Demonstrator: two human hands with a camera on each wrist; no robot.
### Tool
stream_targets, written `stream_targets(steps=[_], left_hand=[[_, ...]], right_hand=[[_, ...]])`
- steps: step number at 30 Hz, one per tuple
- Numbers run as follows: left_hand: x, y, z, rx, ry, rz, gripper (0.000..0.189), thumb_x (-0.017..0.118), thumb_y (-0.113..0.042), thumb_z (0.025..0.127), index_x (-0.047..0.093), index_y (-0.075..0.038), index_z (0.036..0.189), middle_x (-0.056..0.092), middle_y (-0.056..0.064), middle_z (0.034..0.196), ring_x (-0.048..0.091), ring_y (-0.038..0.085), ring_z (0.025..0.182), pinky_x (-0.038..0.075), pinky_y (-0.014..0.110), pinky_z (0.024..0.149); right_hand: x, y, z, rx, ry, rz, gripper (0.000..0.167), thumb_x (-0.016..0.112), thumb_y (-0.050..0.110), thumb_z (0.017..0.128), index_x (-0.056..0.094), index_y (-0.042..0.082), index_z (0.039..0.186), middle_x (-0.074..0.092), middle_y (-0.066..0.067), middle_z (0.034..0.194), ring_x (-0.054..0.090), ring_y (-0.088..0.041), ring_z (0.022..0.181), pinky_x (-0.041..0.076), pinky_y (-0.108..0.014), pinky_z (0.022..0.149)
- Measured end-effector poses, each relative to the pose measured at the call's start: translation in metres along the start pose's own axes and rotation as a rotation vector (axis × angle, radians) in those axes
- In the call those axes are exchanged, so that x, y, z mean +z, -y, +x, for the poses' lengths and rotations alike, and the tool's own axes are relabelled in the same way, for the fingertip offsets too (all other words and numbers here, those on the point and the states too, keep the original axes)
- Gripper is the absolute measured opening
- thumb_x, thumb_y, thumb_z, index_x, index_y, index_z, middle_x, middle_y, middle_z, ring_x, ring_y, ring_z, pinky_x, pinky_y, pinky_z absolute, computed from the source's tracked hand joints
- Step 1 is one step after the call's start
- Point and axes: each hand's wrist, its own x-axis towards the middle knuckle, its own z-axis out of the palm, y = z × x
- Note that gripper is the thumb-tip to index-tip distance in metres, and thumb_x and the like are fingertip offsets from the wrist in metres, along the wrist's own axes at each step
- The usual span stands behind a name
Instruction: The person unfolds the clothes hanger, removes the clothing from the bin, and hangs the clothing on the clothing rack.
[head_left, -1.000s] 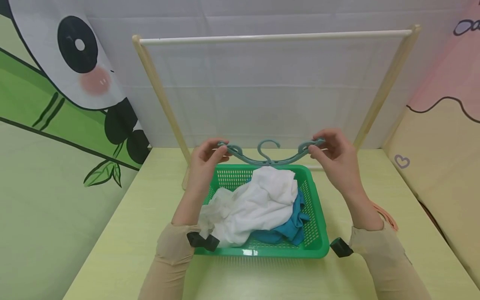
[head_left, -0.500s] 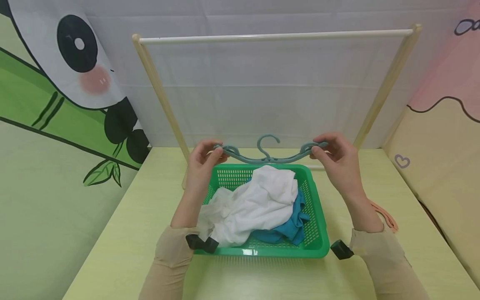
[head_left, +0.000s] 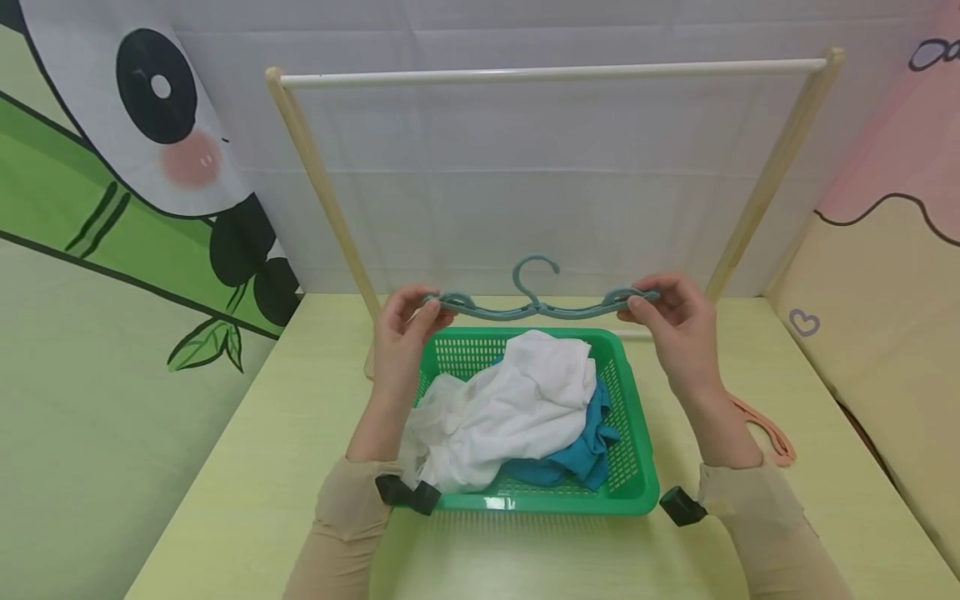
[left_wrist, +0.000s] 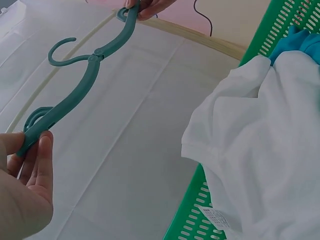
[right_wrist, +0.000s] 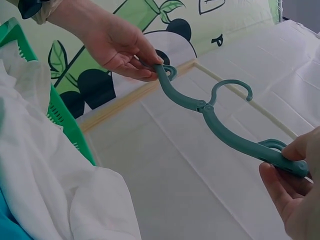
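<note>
A teal folding hanger [head_left: 536,307] is held level above the far edge of a green basket [head_left: 637,450], hook pointing up. My left hand [head_left: 408,321] pinches its left end [left_wrist: 30,135] between thumb and fingers. My right hand [head_left: 667,312] pinches its right end [right_wrist: 287,161]. The hanger's two arms [right_wrist: 225,132] meet at a hinge under the hook and lie almost in a straight line. In the basket lie a crumpled white garment [head_left: 502,404] and a teal-blue garment [head_left: 581,450] under it.
A wooden drying rack with a white top bar [head_left: 555,73] stands behind the basket against a white sheet. A pink hanger [head_left: 768,429] lies on the yellow-green table [head_left: 247,467] to the right of the basket. Padded walls close in on both sides.
The hanger's arms, bent down into a shallow V a second ago, have been spread nearly flat. Both hands have moved slightly outward and the hook stands higher.
</note>
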Motion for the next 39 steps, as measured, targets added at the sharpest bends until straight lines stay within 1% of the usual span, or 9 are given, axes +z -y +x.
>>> stream_targets(steps=[7,12,15,19,23,26,31,36,39], left_hand=[[0.001,0.004,-0.003,-0.012,-0.031,-0.042,0.010,0.057,-0.011,0.100,0.058,-0.009,0.110,0.068,-0.003,0.098,0.072,0.008,0.089,0.057,0.022,0.089],[0.003,0.008,-0.004,-0.034,-0.051,-0.115,0.007,0.056,-0.011,0.100,0.059,-0.012,0.107,0.068,-0.003,0.097,0.072,0.007,0.088,0.057,0.021,0.087],[0.004,0.010,-0.004,-0.035,-0.065,-0.157,0.006,0.056,-0.010,0.100,0.060,-0.013,0.104,0.069,-0.003,0.096,0.072,0.007,0.087,0.058,0.021,0.086],[0.006,0.013,-0.005,-0.030,-0.066,-0.193,0.006,0.056,-0.010,0.100,0.061,-0.013,0.103,0.069,-0.003,0.096,0.072,0.007,0.087,0.058,0.021,0.086],[0.008,0.013,-0.008,-0.045,-0.071,-0.235,0.007,0.055,-0.008,0.100,0.060,-0.011,0.104,0.071,-0.003,0.096,0.073,0.007,0.087,0.058,0.021,0.086],[0.010,0.014,-0.009,-0.062,-0.074,-0.271,0.007,0.055,-0.007,0.101,0.059,-0.009,0.104,0.071,-0.002,0.096,0.073,0.007,0.088,0.057,0.020,0.086],[0.011,0.017,-0.010,-0.086,-0.079,-0.293,0.007,0.054,-0.006,0.101,0.059,-0.009,0.105,0.071,-0.001,0.097,0.073,0.008,0.088,0.057,0.020,0.086],[0.010,0.020,-0.011,-0.100,-0.089,-0.305,0.008,0.053,-0.005,0.101,0.059,-0.010,0.103,0.071,0.000,0.098,0.073,0.008,0.089,0.057,0.021,0.087],[0.009,0.021,-0.012,-0.104,-0.095,-0.319,0.009,0.052,-0.004,0.101,0.059,-0.009,0.103,0.071,0.000,0.098,0.073,0.008,0.089,0.057,0.022,0.088]], right_hand=[[0.001,-0.007,-0.002,0.042,-0.015,0.039,0.009,0.061,-0.003,0.094,0.062,0.002,0.101,0.071,-0.002,0.091,0.073,-0.010,0.077,0.060,-0.025,0.077],[0.005,-0.010,-0.004,0.082,-0.052,0.068,0.008,0.062,-0.001,0.094,0.061,0.002,0.101,0.071,-0.002,0.091,0.073,-0.011,0.077,0.060,-0.026,0.078],[0.007,-0.011,-0.006,0.101,-0.066,0.081,0.008,0.062,-0.001,0.094,0.059,0.002,0.101,0.070,-0.003,0.091,0.073,-0.012,0.078,0.060,-0.026,0.079],[0.008,-0.012,-0.008,0.135,-0.077,0.096,0.007,0.061,0.001,0.095,0.059,0.005,0.100,0.068,-0.005,0.092,0.073,-0.011,0.078,0.060,-0.025,0.082],[0.009,-0.015,-0.010,0.173,-0.084,0.137,0.007,0.062,0.003,0.095,0.058,0.007,0.099,0.068,-0.006,0.093,0.073,-0.012,0.079,0.059,-0.026,0.084],[0.010,-0.017,-0.011,0.190,-0.081,0.157,0.008,0.062,0.003,0.095,0.057,0.008,0.099,0.070,-0.003,0.092,0.074,-0.011,0.079,0.059,-0.025,0.084],[0.012,-0.021,-0.013,0.194,-0.069,0.142,0.009,0.060,0.001,0.096,0.057,0.009,0.099,0.071,0.001,0.092,0.074,-0.010,0.080,0.059,-0.023,0.084],[0.013,-0.026,-0.016,0.206,-0.037,0.140,0.010,0.059,0.000,0.096,0.057,0.009,0.100,0.071,0.002,0.094,0.074,-0.009,0.083,0.059,-0.023,0.085],[0.013,-0.028,-0.016,0.215,-0.005,0.110,0.008,0.059,0.002,0.097,0.058,0.008,0.101,0.070,0.003,0.094,0.074,-0.008,0.085,0.058,-0.023,0.085]])
